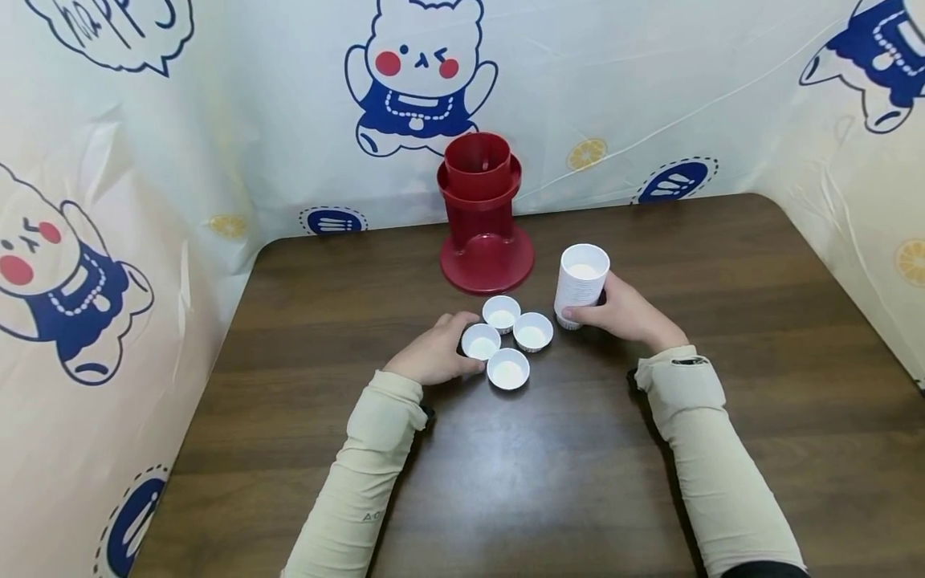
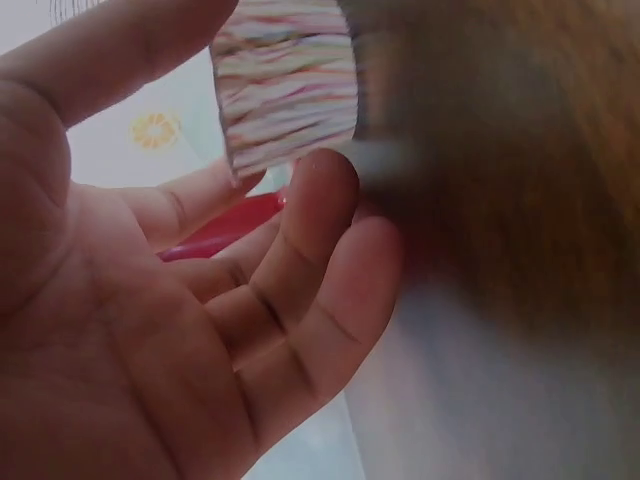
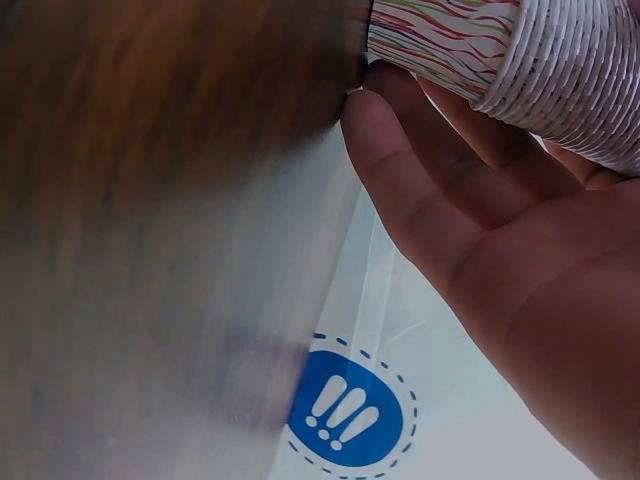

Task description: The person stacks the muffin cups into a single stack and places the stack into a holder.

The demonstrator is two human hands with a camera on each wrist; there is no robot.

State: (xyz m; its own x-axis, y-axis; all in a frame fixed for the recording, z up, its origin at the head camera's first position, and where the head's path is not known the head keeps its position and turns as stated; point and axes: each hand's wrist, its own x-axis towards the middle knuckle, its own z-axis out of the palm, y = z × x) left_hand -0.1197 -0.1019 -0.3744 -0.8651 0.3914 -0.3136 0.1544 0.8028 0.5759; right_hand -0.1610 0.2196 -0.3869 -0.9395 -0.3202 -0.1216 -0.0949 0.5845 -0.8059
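Cups grouped before a dark red, glossy stand with a round base and an open cylindrical top [image 1: 480, 221], as seen from the room. The stand stood toward the far edge of a brown wood-grained surface [image 1: 564, 490] and served as the point of reference. In front of it, on the person's side, four small, round white cups opened upward in a close cluster: the far cup [image 1: 502, 313] nearest the stand's base, the right cup [image 1: 533, 331] and the left cup [image 1: 481, 342] somewhat farther from it, and the near cup [image 1: 508, 369] farthest. The left hand [image 1: 436, 353] pinched the left cup between thumb and forefinger; its wall bore coloured wavy streaks. In front of the stand and to its right, the right hand [image 1: 632, 313] gripped a tall stack of nested white cups [image 1: 581, 279], thumb on the near side; wavy coloured lines marked the lowest cup. Whether the stack touched the surface could not be told. Behind the stand hung a pale cloth printed with blue-clothed cartoon animals [image 1: 282, 120]. Cream sleeves [image 1: 354, 482] covered both forearms.
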